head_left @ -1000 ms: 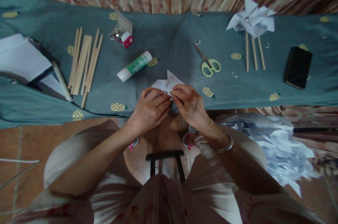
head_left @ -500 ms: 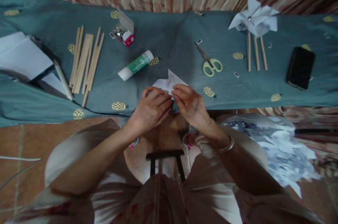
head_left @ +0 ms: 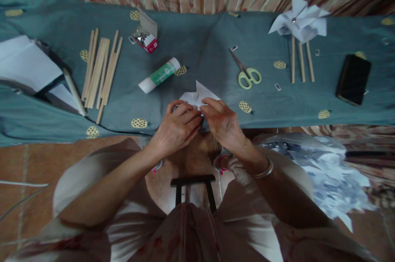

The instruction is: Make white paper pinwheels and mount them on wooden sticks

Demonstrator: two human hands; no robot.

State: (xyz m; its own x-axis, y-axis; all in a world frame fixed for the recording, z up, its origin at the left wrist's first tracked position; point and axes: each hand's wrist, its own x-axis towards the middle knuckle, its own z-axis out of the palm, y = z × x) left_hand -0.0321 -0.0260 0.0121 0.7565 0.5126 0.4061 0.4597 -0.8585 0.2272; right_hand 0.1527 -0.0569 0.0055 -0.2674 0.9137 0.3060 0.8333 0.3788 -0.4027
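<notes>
Together, left hand (head_left: 175,128) and right hand (head_left: 222,124) pinch the folded paper (head_left: 197,95) (mostly beyond their fingertips).

Cloth (head_left: 200,44) was teal, printed with small yellow pineapples. Folded paper (head_left: 199,94) near its front edge was white, as were the pinwheel (head_left: 300,21) at the far right and the paper scraps (head_left: 327,171). Scissors (head_left: 247,73) had pale green handles. Glue stick (head_left: 159,75) was white with a green label. Phone (head_left: 353,79) was black. Sticks (head_left: 100,70) were pale wood.
</notes>
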